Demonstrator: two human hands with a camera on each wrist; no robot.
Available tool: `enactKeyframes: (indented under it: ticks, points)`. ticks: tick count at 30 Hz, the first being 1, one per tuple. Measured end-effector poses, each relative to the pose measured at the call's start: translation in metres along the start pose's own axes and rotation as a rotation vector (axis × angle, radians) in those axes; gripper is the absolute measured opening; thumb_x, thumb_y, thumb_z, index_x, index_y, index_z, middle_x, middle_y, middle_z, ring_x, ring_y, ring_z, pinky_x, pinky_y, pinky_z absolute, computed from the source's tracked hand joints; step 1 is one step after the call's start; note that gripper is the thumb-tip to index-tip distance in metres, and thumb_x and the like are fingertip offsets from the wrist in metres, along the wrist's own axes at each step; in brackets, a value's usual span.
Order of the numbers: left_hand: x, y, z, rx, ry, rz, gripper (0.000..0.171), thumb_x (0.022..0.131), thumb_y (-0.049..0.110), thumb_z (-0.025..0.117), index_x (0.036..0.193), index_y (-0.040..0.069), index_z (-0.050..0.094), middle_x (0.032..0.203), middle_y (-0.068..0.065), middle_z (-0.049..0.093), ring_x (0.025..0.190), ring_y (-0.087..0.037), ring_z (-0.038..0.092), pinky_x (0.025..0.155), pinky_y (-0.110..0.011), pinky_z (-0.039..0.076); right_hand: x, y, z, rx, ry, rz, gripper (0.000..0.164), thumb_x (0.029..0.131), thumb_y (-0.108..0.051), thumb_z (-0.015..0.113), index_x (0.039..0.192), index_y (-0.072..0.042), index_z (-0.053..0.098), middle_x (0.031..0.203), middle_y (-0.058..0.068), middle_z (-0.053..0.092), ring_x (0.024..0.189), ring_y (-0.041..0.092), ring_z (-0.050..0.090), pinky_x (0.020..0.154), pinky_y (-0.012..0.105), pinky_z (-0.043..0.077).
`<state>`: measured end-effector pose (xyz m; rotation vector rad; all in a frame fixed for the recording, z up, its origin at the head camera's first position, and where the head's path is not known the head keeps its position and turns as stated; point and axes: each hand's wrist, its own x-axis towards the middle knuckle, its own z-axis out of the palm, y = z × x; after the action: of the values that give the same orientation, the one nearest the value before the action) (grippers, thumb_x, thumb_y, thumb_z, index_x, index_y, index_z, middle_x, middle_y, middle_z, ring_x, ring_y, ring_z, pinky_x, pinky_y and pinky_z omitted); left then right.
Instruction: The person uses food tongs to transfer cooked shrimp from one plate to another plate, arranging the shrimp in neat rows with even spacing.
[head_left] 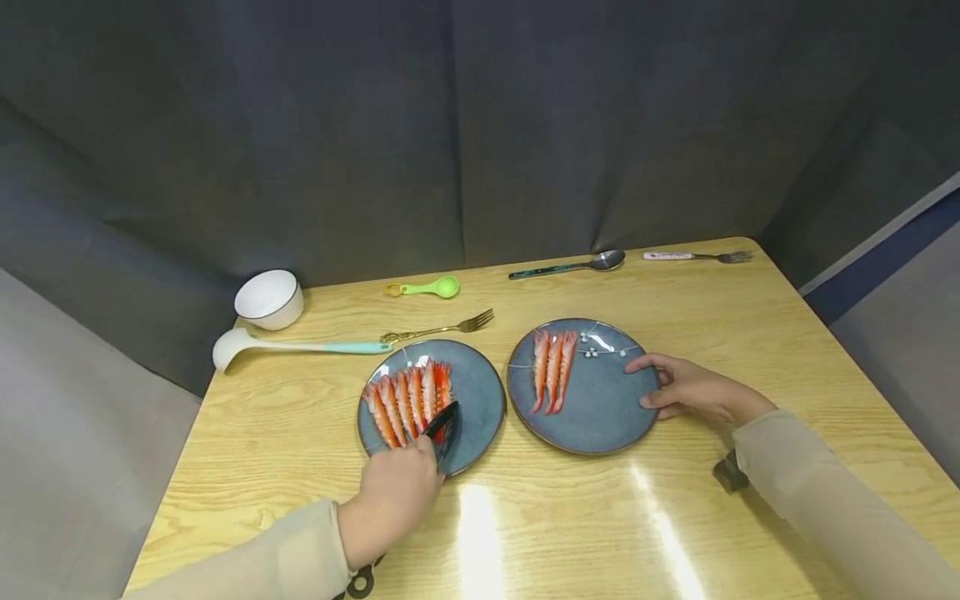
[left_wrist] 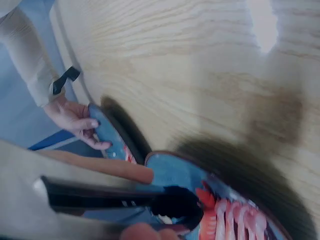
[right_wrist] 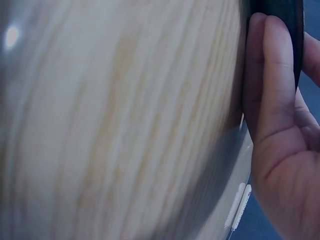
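Grip on the left hand [head_left: 393, 498] is closed around black tongs [head_left: 442, 423], whose tips reach over the near edge of the left plate [head_left: 480, 400] and sit at the rightmost shrimp in the row of shrimps [head_left: 408, 400] lying there. Whether the tips actually pinch that shrimp I cannot tell; the left wrist view shows the dark tong head [left_wrist: 175, 205] just against the red-orange bodies, but it is blurred. Right of the left plate, nearly touching it, stands the right plate [head_left: 600, 417], where three shrimps [head_left: 553, 367] lie side by side on the half nearer the left plate. The right hand [head_left: 693, 390] steadies this plate, thumb and fingers curled over its far-right rim, as the right wrist view confirms with fingers [right_wrist: 272, 75] wrapped on the dark edge. Beyond the left plate lie a gold fork [head_left: 442, 327], a ladle [head_left: 292, 346] with a teal handle, a white bowl [head_left: 268, 298] and a green measuring spoon [head_left: 426, 288]; further right are a spoon [head_left: 573, 265] and another fork [head_left: 697, 256]. The risks, as I judge them: the shrimps are packed tight, so the tongs may drag a neighbour along or nip only the tail and drop the shrimp onto the wooden surface [head_left: 300, 433] between the plates; too hard a squeeze could break a shell.
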<state>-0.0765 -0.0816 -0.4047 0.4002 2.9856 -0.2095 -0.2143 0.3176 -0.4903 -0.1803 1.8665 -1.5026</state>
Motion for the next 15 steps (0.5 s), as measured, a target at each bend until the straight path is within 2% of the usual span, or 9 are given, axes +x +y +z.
enactKeyframes:
  ticks: [6,10,15]
  points:
    - [-0.004,-0.008,-0.005,-0.047,-0.002,-0.034,0.053,0.076,0.048,0.058,0.086,-0.004,0.051,0.047,-0.004,0.041,0.036,-0.019,0.044,0.03,-0.031,0.032,0.0,-0.001,0.0,0.005,-0.008,-0.004,0.063,0.077,-0.003,0.064,0.129,-0.004,0.028,0.116,0.025,0.024,0.093,0.028,0.052,0.074,0.043,0.045]
    - [-0.001,-0.013,-0.006,-0.09,-0.047,-0.061,0.068,0.074,0.055,0.056,0.098,-0.008,0.051,0.049,-0.004,0.042,0.037,-0.019,0.044,0.03,-0.029,0.031,0.0,-0.002,0.001,0.001,0.005,-0.001,0.063,0.077,-0.004,0.064,0.129,-0.004,0.029,0.111,0.025,0.028,0.09,0.029,0.053,0.073,0.043,0.045]
    - [0.003,-0.014,-0.004,-0.117,-0.063,-0.051,0.065,0.074,0.053,0.057,0.096,-0.008,0.052,0.052,-0.006,0.046,0.039,-0.02,0.046,0.031,-0.03,0.033,0.001,-0.001,0.002,-0.016,0.027,0.013,0.064,0.075,-0.005,0.066,0.129,-0.006,0.031,0.102,0.023,0.034,0.084,0.027,0.054,0.071,0.043,0.046]
